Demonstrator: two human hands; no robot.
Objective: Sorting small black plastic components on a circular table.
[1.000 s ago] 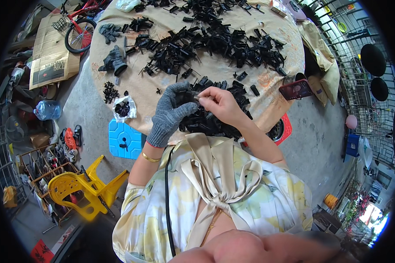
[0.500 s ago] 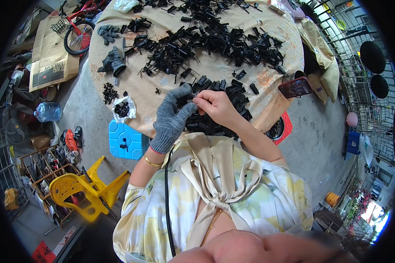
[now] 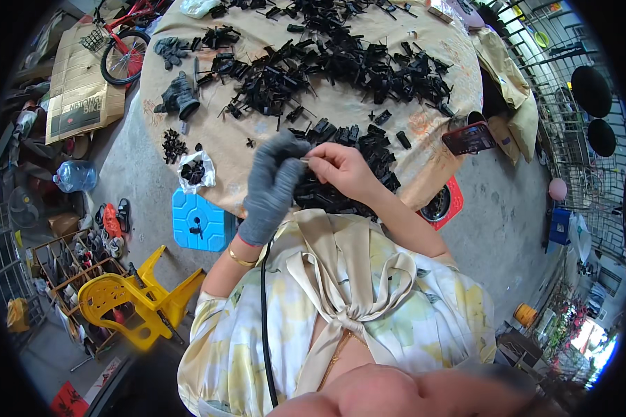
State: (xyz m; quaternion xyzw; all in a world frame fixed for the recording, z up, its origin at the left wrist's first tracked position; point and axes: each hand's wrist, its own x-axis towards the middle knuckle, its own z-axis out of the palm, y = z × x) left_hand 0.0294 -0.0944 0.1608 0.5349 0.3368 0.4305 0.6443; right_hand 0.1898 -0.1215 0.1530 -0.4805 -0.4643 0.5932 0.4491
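Observation:
My left hand [image 3: 269,186], in a grey knit glove, is held over the near edge of the table with its fingers curled in and slightly blurred. Bare, my right hand [image 3: 343,169] meets it at the fingertips, thumb and forefinger pinched together. Something small sits between the two hands, mostly hidden by the fingers. Just beyond and under them lies a near pile of black plastic parts [image 3: 377,154]. A larger heap of similar black parts with thin prongs [image 3: 355,66] spreads across the far half of the table.
Dark grey gloves [image 3: 179,97] and small black pieces [image 3: 174,146] lie at the table's left, near a white wrapper holding dark pieces [image 3: 197,173]. A phone [image 3: 468,138] stands at the right edge. Below left are a blue stool [image 3: 200,221] and a yellow chair [image 3: 129,306].
My left hand has turned slightly and its fingers have shifted against my right fingertips. My right hand stays nearly in place. The piles look unchanged.

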